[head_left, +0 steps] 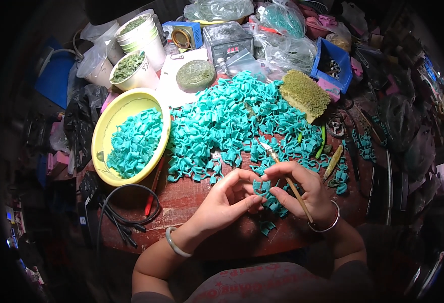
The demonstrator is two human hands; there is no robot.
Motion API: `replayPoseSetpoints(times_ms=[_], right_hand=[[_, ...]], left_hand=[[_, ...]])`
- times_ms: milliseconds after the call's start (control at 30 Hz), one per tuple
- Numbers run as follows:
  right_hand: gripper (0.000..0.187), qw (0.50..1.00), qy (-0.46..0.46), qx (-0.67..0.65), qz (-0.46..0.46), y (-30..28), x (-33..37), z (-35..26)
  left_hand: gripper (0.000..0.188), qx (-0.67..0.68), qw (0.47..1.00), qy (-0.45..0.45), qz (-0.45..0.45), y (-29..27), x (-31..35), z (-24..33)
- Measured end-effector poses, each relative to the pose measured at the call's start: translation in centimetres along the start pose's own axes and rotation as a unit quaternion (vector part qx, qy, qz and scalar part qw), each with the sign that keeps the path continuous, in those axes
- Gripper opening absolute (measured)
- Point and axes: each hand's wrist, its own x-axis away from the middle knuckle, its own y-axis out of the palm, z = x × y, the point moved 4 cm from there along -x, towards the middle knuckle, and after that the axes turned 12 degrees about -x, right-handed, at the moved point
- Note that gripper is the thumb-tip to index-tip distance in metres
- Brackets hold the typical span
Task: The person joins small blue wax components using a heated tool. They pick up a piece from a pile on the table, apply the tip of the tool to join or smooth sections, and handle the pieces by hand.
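Observation:
Near the front edge of the table, my left hand (230,198) is closed, its fingertips pinching a small teal wax-like piece (261,186) with ridged blocks. My right hand (303,188) grips a slim knife (296,192) with a wooden handle, its pale pointed tip slanting away over the pile. Those right fingertips also meet the small piece from the other side. Loose teal pieces (267,228) lie under and just in front of my hands. Beyond them spreads a large heap of similar teal pieces (217,118).
A tilted yellow basin (101,156) of teal pieces stands left. Behind are white buckets (151,48) of green bits, a round greenish block (195,76), a blue bin (340,81) and a rough yellow-green sponge-like block (303,93). Black cables (123,222) lie left, a red tool (154,189) beside the basin.

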Motion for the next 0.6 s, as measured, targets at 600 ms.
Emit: replayPoseSetpoints(times_ms=[600], right_hand=[[0.032,1.000,0.007,-0.029,0.007,0.11,0.04,0.40]], left_hand=[[0.029,-0.043,0.999,0.018,0.013,0.25,0.07,-0.12]])
